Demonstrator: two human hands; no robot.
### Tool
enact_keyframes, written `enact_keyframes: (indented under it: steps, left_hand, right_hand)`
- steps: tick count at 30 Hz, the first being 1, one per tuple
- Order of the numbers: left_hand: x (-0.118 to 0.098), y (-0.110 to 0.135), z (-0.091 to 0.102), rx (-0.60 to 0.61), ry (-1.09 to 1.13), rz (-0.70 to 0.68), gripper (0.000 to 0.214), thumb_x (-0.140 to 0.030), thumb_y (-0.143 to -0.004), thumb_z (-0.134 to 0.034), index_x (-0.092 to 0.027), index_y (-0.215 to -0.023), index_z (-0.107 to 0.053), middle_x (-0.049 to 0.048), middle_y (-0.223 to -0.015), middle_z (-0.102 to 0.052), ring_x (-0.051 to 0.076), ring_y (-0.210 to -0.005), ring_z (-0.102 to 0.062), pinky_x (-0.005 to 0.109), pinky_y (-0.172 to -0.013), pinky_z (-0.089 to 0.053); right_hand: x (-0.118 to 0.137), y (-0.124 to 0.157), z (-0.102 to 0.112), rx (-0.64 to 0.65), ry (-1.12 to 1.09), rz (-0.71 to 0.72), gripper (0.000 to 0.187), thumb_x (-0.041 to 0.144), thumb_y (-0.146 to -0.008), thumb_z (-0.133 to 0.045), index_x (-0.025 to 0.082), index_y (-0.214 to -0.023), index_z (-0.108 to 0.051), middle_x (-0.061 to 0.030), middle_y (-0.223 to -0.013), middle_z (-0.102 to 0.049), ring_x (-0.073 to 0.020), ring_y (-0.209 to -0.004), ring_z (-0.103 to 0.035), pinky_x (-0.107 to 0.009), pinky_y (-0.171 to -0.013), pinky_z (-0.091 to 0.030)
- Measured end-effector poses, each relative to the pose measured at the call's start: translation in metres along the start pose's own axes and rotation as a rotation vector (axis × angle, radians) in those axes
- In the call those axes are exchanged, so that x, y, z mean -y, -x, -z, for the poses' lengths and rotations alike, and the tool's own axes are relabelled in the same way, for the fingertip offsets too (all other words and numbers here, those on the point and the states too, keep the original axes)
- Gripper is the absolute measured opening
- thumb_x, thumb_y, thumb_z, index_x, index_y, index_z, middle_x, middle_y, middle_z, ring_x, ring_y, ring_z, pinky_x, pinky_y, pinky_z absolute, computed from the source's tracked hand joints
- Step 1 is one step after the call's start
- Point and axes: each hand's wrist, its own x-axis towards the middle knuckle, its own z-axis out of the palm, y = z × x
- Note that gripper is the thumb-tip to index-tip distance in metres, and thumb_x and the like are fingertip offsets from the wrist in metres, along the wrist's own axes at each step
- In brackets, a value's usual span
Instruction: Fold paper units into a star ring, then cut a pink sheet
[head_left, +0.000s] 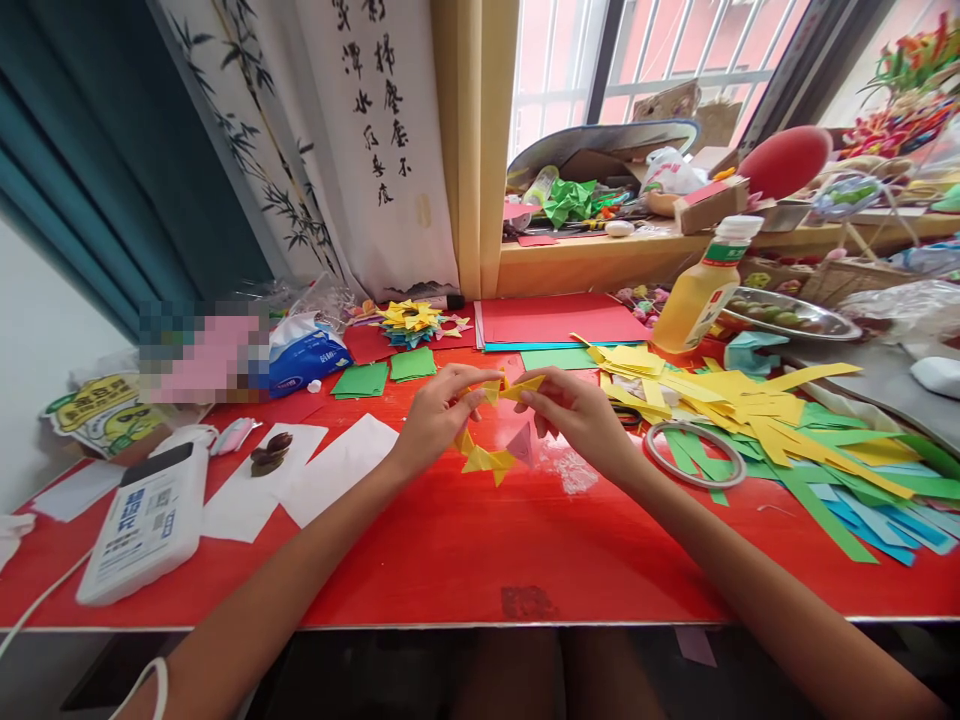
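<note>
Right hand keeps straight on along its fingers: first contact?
Past the yellow folded paper pinched in its fingertips, the right hand would probably meet the left hand, just across from it. Depth is hard to judge from this single view.

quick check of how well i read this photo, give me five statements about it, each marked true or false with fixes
1. The left hand and right hand both hold folded yellow paper. True.
2. The bottle stands left of the left hand. False: it stands to the right, beyond the right hand.
3. The grey ring lies partly over green strips. True.
4. The tabletop is blue. False: it is red.
5. The dark brown thing rests on a white sheet. True.
</note>
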Motion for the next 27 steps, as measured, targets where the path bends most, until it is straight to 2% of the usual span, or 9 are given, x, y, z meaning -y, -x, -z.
enact_keyframes:
  steps: [5, 8, 15, 27]
  left_hand:
    - [-0.0027, -0.0002, 0.0007, 0.022, -0.048, -0.023, 0.018, -0.028, -0.079, -0.051, -0.021, -0.087, -0.065, 0.0043, -0.100, -0.050, 0.007, -0.062, -0.051, 0.021, -0.059, -0.046]
    - [-0.0011, -0.0001, -0.0001, 0.048, -0.045, 0.000, 0.017, -0.030, -0.078, -0.053, -0.020, -0.086, -0.063, 0.0048, -0.101, -0.050, 0.009, -0.066, -0.052, 0.022, -0.060, -0.046]
    - [0.0031, 0.0001, -0.0001, 0.070, 0.037, 0.006, 0.021, -0.035, -0.077, -0.053, -0.018, -0.083, -0.062, 0.0047, -0.098, -0.050, 0.006, -0.059, -0.050, 0.022, -0.057, -0.046]
    - [0.0054, -0.0010, -0.0006, 0.104, -0.080, -0.025, 0.021, -0.034, -0.080, -0.049, -0.017, -0.077, -0.061, 0.0037, -0.093, -0.052, 0.008, -0.063, -0.051, 0.022, -0.058, -0.045]
  right_hand:
    - [0.0008, 0.0017, -0.0030, 0.016, 0.003, -0.005, 0.021, 0.033, -0.082, -0.047, 0.018, -0.095, -0.054, -0.0004, -0.072, -0.060, -0.0047, -0.045, -0.048, -0.020, -0.045, -0.038]
    - [0.0018, 0.0025, -0.0042, 0.013, 0.005, 0.002, 0.020, 0.033, -0.082, -0.046, 0.018, -0.093, -0.054, -0.0003, -0.071, -0.060, -0.0048, -0.045, -0.048, -0.020, -0.045, -0.038]
    - [0.0015, 0.0030, -0.0051, 0.019, 0.029, 0.001, 0.020, 0.033, -0.083, -0.045, 0.018, -0.094, -0.053, -0.0001, -0.072, -0.059, -0.0044, -0.044, -0.045, -0.020, -0.044, -0.037]
    - [-0.0004, 0.0037, -0.0092, 0.077, 0.029, -0.025, 0.020, 0.035, -0.081, -0.048, 0.017, -0.089, -0.053, -0.0016, -0.073, -0.059, -0.0060, -0.048, -0.045, -0.021, -0.045, -0.038]
